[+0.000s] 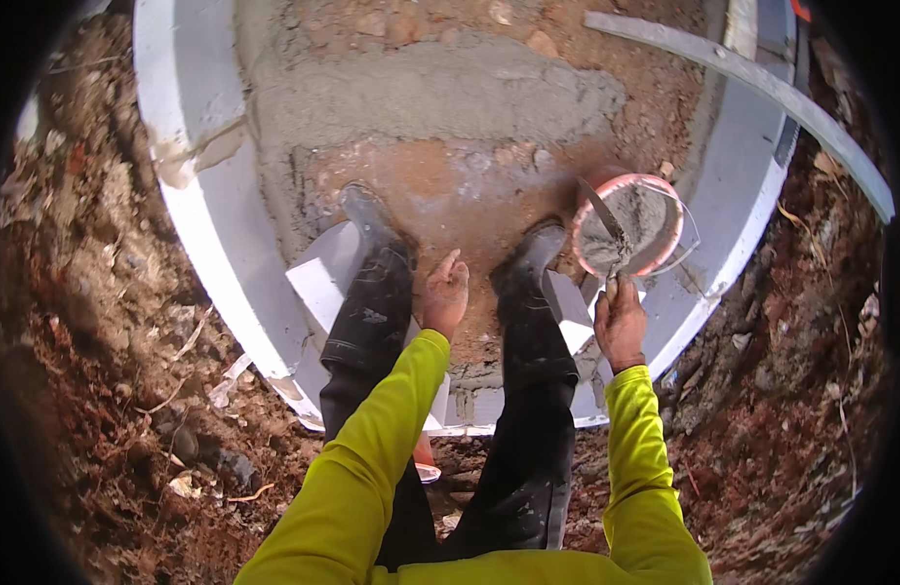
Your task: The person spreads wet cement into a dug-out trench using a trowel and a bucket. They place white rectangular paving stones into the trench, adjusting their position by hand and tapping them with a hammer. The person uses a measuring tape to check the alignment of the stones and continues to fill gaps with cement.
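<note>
Holding a trowel (pixel 606 216) in the right hand (pixel 620 322), fingers wrapping round its handle and hiding most of it. Left hand (pixel 443 292) is hanging empty between the boots (pixel 372 219), fingers part-bent; can't tell if they're touching. Trowel's blade is slanting over the bucket (pixel 637 179), looking dark, narrow, mortar-smeared. Reddish bucket is holding grey mortar (pixel 650 216), partly hidden by blade. Beyond, a mortar strip (pixel 440 93) is crossing the dirt; upper frame is cutting off the walls (pixel 189 68).

The right hand (pixel 621 324) grips a trowel (pixel 603 211) over a reddish bucket (pixel 626 180) of grey mortar (pixel 649 218). The left hand (pixel 444 295) hangs between two dark boots (pixel 374 222).
</note>
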{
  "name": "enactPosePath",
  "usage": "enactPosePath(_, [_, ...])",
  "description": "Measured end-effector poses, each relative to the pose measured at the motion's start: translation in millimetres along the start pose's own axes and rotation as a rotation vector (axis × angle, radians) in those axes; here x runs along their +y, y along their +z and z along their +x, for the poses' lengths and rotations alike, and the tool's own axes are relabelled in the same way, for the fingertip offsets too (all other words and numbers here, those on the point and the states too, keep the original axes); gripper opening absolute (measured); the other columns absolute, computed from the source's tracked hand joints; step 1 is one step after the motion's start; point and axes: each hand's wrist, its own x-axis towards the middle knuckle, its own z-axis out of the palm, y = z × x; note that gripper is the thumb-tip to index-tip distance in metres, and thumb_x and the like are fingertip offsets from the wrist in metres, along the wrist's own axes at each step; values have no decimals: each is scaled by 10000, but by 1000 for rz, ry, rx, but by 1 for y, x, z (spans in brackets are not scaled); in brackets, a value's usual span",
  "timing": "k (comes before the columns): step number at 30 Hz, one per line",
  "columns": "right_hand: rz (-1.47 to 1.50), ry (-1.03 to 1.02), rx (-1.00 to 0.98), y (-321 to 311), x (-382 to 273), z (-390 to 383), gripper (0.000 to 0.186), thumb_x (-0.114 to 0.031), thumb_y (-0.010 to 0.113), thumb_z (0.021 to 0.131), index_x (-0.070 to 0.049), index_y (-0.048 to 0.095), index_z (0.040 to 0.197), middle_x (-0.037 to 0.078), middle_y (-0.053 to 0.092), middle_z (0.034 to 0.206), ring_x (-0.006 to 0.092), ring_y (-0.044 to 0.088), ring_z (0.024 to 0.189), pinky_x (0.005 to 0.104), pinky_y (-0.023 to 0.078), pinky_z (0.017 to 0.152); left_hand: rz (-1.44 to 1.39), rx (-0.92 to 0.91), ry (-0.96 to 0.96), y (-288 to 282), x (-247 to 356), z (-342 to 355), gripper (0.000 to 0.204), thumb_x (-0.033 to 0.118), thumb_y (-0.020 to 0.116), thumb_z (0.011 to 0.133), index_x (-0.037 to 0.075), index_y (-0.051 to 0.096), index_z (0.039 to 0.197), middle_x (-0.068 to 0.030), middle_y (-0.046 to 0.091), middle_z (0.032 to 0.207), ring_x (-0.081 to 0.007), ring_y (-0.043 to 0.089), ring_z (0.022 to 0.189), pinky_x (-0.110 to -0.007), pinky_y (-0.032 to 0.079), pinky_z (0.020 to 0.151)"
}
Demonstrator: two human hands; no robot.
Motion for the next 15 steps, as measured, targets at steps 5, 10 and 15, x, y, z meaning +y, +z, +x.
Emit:
enactPosePath(5, [-357,338,-238,-50,121,20,204,-102,494,908,3,478,1083,289,620,1003,472,641,853,530,536,758,262,-227,277,108,71,40,479,264,566,918,1,553,1320,-257,634,1204,-378,614,1125,-418,473,975])
enactPosePath(10, [-319,176,-582,9,136,27,312,-126,446,927,46,421,1187,340,624,1016,495,645,877,551,529,780,507,-395,416,176,103,65,593,213,586,907,33,421,1447,-212,649,1212,-310,638,1099,-356,471,969])
enactPosePath(15, [-32,240,-237,25,150,5,366,-151,514,912,42,440,1213,293,645,868,459,656,786,526,539,707,420,-360,458,184,87,78,529,130,578,894,49,490,1409,-191,676,1155,-272,663,1031,-325,488,926])
